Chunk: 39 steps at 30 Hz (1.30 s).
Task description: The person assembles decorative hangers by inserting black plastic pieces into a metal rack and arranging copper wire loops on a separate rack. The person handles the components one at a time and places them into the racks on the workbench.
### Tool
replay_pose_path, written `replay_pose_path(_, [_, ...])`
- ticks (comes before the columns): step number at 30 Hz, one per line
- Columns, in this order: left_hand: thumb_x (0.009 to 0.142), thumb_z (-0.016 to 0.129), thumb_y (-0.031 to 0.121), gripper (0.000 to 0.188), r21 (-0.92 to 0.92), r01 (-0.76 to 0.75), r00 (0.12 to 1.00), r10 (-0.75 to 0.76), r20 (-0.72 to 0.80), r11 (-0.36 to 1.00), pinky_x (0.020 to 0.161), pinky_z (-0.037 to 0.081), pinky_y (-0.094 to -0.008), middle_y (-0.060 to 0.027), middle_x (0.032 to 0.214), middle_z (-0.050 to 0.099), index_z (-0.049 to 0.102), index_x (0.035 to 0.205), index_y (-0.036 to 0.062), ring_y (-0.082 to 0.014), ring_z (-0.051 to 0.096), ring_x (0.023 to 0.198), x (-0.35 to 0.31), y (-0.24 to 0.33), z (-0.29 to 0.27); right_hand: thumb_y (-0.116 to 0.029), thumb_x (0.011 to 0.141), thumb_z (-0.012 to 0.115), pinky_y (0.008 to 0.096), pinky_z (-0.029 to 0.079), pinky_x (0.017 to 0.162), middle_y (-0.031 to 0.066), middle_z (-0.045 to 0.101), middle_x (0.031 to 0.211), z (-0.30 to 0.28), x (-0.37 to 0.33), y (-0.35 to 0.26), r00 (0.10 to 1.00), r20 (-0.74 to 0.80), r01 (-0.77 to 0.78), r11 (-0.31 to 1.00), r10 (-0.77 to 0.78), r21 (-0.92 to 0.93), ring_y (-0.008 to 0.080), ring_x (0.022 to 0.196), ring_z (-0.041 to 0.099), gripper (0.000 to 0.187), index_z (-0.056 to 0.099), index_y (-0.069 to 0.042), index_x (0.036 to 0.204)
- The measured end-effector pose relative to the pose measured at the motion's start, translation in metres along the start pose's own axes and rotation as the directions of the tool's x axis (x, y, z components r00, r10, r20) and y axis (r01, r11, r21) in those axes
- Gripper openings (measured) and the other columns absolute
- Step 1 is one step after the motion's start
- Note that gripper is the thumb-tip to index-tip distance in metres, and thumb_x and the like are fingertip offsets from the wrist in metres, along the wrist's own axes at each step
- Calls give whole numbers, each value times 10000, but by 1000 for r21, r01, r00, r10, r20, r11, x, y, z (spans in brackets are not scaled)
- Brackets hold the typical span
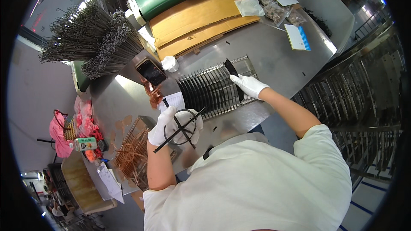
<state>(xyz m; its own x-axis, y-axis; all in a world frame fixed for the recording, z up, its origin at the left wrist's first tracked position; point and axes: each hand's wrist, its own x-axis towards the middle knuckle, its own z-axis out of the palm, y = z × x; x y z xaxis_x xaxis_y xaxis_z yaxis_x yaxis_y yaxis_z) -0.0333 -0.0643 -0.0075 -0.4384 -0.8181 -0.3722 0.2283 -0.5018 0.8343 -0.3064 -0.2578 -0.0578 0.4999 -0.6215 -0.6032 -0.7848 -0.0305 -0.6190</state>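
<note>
My left hand [162,129], in a white glove, is closed on a black wire frame [182,129], a ring with crossed bars, held above the table's near edge. A white patch shows behind the ring; I cannot make out what it is. Farther right, my gloved right hand [250,86] has its fingers closed at a black curved strip [233,72] near the right end of a metal rack [247,63]. Several black curved strips [205,87] stand side by side in a row along that rack. The undersides of the right fingers are hidden.
A phone [151,72], a white roll [170,63] and a paper sheet [174,101] lie left of the rack. Behind are cardboard [201,21] and a bundle of hooked wires [94,38]. Copper-coloured wire parts [132,154] sit at left; metal racks [355,98] stand at right.
</note>
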Motion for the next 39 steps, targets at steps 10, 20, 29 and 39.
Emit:
replay_pose_path(10, [840,267,913,1019,30,-48,999,47,7,998,397,267,-184,-180,743,702,615,1087,-12,-50,397,409,4,1,1,-595,1063,198,547,456,1014,357,661,1169,19,38,46,962,-215,169,986,-165,-1,519,1114,622,727,346,-108,1583])
replay_pose_path(20, [839,329,911,1081,-8,-152,986,151,-64,988,554,479,-285,-215,778,706,605,1143,-89,-244,640,619,5,12,13,-580,991,541,461,555,865,215,723,1023,-3,-17,-41,795,-422,168,826,-437,-538,352,952,714,818,309,-77,1593])
replay_pose_path(29, [946,237,781,1001,-307,-119,983,156,99,944,788,537,-356,-244,1155,671,599,1274,-93,-305,670,903,27,-19,22,-266,950,698,409,560,779,135,712,867,41,-64,-58,562,-238,806,590,-792,-58,331,826,697,209,728,-64,994])
replay_pose_path(39, [1108,365,447,567,268,-744,492,773,-400,612,736,536,-268,-95,1030,696,640,1188,-43,-156,648,868,-16,16,31,-315,1014,559,325,550,722,95,693,984,-126,-69,63,570,-738,790,487,-361,372,190,785,651,260,670,-128,1156])
